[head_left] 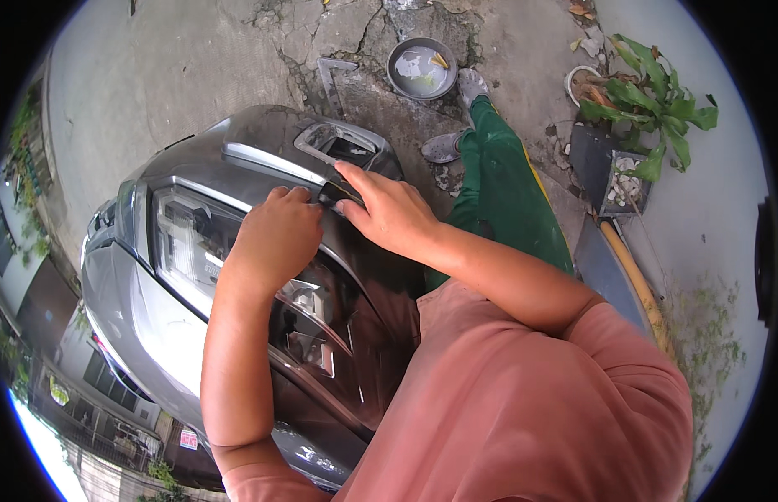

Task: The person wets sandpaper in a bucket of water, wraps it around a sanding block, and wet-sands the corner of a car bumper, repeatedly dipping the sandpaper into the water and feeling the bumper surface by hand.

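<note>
We look down on a grey car bumper lying on cracked concrete ground, with both our hands meeting on its upper face. Our left hand comes up from the lower edge on a bare forearm that runs almost straight up the picture; the hand is curled, knuckles toward us, its fingertips pressed down on the bumper just beside a short dark strip. Whether those fingers grip anything we cannot tell, since the back of the hand hides them. Our right hand reaches in from the right, elbow bent, forearm slanting across our pink shirt. Its fingers are stretched out and held close together, lying flat along the dark strip, with the thumb tucked under toward the left hand. The two hands nearly touch, and the strip sits between them, just below the rectangular opening in the bumper. The headlight lies to the left of the left wrist.

Our green trouser leg stretches away past the right hand toward grey shoes. A round metal bowl stands on the ground beyond the shoes, and a potted plant stands well apart on the right.
</note>
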{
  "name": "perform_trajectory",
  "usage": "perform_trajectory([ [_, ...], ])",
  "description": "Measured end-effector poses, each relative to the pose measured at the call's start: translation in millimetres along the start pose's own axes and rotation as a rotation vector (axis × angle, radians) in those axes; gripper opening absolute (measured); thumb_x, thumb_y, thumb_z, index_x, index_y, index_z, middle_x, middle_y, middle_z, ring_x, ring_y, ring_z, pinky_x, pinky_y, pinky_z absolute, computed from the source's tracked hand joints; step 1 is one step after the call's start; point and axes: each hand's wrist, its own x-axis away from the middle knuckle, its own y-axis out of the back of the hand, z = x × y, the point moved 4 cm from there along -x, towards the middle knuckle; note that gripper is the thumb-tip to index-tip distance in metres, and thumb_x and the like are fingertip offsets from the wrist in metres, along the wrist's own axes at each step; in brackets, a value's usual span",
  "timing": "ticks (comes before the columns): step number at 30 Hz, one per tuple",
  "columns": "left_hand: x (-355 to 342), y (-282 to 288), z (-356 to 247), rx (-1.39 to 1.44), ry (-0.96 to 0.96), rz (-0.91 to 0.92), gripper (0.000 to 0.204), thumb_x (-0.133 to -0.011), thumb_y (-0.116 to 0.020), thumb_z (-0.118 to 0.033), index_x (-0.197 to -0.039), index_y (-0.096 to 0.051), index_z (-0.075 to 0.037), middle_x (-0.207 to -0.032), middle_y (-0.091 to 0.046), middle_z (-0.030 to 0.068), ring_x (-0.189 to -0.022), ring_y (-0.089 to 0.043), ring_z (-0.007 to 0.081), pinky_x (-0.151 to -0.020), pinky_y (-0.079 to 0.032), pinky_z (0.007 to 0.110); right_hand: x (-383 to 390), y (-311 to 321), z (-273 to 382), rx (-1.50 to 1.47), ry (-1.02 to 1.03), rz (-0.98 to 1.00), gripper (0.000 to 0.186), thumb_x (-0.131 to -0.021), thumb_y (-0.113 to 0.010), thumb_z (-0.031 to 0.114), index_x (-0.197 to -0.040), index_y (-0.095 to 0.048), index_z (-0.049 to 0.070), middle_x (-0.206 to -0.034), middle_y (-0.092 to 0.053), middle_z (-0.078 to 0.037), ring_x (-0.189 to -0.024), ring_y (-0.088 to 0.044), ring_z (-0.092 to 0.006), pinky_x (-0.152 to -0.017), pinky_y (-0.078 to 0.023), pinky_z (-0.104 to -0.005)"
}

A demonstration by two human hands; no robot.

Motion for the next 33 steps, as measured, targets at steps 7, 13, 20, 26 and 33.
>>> perform_trajectory([
  [7,2,-13,4,0.027,-0.073,-0.018,0.012,-0.09,-0.063,-0.01,-0.094,-0.073,-0.005,-0.106,-0.07,0.0123,-0.103,-0.066,0.0317,-0.089,-0.056,0.042,-11,1,5,0.095,-0.031,0.08,0.054,-0.097,-0.069,0.024,-0.145,-0.051,0.006,-0.115,-0.071,-0.022,-0.099,-0.069,-0.0463,-0.083,-0.057,-0.0532],
  [13,1,7,-4,0.037,0.019,-0.041,0.012,-0.091,-0.063,-0.01,-0.094,-0.074,-0.005,-0.105,-0.067,0.0139,-0.103,-0.066,0.0314,-0.087,-0.057,0.042,-28,-6,1,0.138,0.032,0.041,0.057,-0.096,-0.069,0.024,-0.147,-0.049,0.006,-0.116,-0.071,-0.022,-0.099,-0.07,-0.0457,-0.083,-0.057,-0.0532],
  [20,5,3,-5,-0.001,-0.001,-0.005,0.013,-0.092,-0.063,-0.011,-0.091,-0.074,-0.005,-0.103,-0.067,0.013,-0.103,-0.067,0.0313,-0.087,-0.057,0.042,-44,-6,8,0.158,0.025,0.085,0.058,-0.096,-0.068,0.025,-0.149,-0.049,0.009,-0.11,-0.071,-0.021,-0.096,-0.07,-0.0451,-0.083,-0.057,-0.0525],
  [26,0,6,-2,0.033,0.008,-0.033,0.013,-0.093,-0.063,-0.012,-0.095,-0.075,-0.008,-0.105,-0.067,0.0116,-0.103,-0.066,0.0305,-0.088,-0.057,0.041,-32,7,-2,0.213,-0.012,0.128,0.058,-0.097,-0.068,0.026,-0.149,-0.049,0.009,-0.11,-0.071,-0.021,-0.096,-0.07,-0.0454,-0.082,-0.057,-0.0533],
  [33,2,11,-5,0.017,0.018,0.0,0.014,-0.094,-0.063,-0.014,-0.098,-0.074,-0.008,-0.11,-0.067,0.0113,-0.104,-0.066,0.0307,-0.088,-0.058,0.044,-24,9,10,0.205,-0.043,0.165,0.053,-0.096,-0.067,0.022,-0.144,-0.051,0.005,-0.113,-0.071,-0.023,-0.096,-0.07,-0.0462,-0.08,-0.056,-0.0566],
])
